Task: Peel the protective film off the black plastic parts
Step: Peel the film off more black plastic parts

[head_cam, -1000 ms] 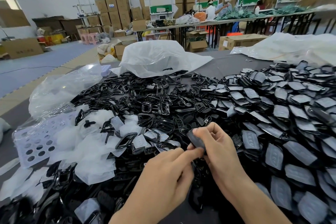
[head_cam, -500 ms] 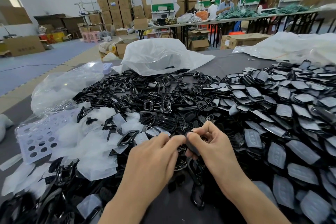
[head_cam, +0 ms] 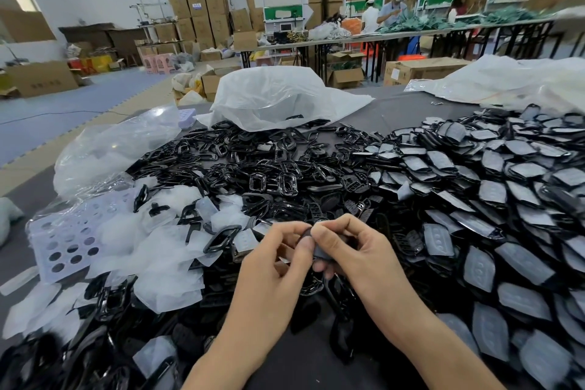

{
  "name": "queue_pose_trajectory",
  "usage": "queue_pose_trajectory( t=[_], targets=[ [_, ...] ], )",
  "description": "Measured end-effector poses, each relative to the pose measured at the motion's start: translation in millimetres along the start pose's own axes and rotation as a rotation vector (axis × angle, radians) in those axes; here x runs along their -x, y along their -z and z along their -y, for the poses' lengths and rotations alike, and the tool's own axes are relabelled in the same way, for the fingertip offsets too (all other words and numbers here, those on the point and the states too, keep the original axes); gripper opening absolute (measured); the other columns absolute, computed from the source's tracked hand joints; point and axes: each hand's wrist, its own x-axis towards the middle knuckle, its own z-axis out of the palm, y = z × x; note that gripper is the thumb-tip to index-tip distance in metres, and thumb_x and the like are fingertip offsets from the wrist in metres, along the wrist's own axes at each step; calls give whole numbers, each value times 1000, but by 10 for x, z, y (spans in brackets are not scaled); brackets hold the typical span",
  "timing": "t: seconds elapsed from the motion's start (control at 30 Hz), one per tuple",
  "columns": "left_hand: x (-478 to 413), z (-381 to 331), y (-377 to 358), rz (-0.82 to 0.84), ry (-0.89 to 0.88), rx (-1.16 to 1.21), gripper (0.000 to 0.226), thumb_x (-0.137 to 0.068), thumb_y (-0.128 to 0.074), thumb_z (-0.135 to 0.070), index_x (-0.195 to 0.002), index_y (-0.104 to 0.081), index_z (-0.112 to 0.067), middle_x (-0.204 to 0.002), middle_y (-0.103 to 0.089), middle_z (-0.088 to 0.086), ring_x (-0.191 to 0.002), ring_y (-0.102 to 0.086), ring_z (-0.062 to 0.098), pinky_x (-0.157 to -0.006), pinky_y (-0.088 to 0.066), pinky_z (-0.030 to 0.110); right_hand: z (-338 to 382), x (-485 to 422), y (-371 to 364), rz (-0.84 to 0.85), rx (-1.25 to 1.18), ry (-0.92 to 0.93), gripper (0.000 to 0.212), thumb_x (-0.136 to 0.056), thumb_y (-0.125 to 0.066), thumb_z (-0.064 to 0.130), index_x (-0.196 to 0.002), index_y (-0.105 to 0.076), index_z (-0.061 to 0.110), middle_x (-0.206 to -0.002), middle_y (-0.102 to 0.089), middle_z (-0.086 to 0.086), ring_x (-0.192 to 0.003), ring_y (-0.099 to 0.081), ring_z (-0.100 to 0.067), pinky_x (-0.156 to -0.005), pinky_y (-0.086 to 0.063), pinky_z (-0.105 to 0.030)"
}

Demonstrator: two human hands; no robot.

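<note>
The black plastic part is held over the near middle of the table, between the two hands and just above the heap. The left hand pinches it with thumb and forefinger at its upper left edge. The right hand grips it from the other side, with the thumb pressed on its face and the fingers curled behind. The fingers hide most of the part, so I cannot tell if a corner of the film is already lifted.

Such a piece is probably light, stiff and smooth, so it could slip. I think it is better to hold it by its rims and to catch the thin, soft film at a corner with a nail, pulling slowly so it does not tear.

To the right lies a large pile of film-covered parts, overlapping like scales. Behind the hands are bare black frames. To the left, loose pieces of discarded film lie beside a perforated tray. A white plastic bag stands farther back on the grey table.
</note>
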Motion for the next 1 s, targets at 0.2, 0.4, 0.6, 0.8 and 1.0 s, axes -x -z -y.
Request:
queue_pose_trajectory(
  t=[0.2,0.4,0.6,0.8,1.0],
  targets=[
    [-35,-19,26,-64,72,130,14,-96,-62,-14,-86,-67,-23,-64,-66,-7,-56,-59,3,-56,-46,12,-35,-35,10,41,-74,-21,23,-81,-70,24,-101,-78,16,-85,-75,-13,-74,-72,-18,-66,-57,-20],
    [-44,-30,0,-88,102,197,14,-95,-64,-11,-90,-70,-23,-67,-68,-6,-58,-61,3,-58,-47,11,-47,-36,40,60,-160,-57,21,-99,-58,11,-100,-78,16,-90,-75,-17,-76,-72,-21,-69,-57,-23],
    [10,12,32,-38,79,73,22,-96,-62,-20,-110,-63,-38,-87,-68,-9,-78,-65,16,-70,-54,35,346,-238,339,-191,-327,83,23,-95,-58,12,-113,-73,12,-106,-75,-18,-80,-73,-19,-70,-59,-22],
    [35,157,257,-14,-4,-106,26,-98,-59,-26,-112,-57,-48,-91,-65,-10,-70,-59,14,-64,-48,21,654,-486,806,-450,-732,69,49,-94,-67,20,-134,-49,0,-119,-66,-28,-84,-76,-12,-59,-55,-12],
    [-146,256,374,17,-33,-549,30,-96,-55,-35,-124,-50,-44,-106,-55,-26,-107,-49,-2,-89,-41,17,57,-332,421,-268,207,42,36,-100,-60,16,-135,-60,22,-117,-74,0,-99,-70,-5,-81,-54,-14]
  ],
)
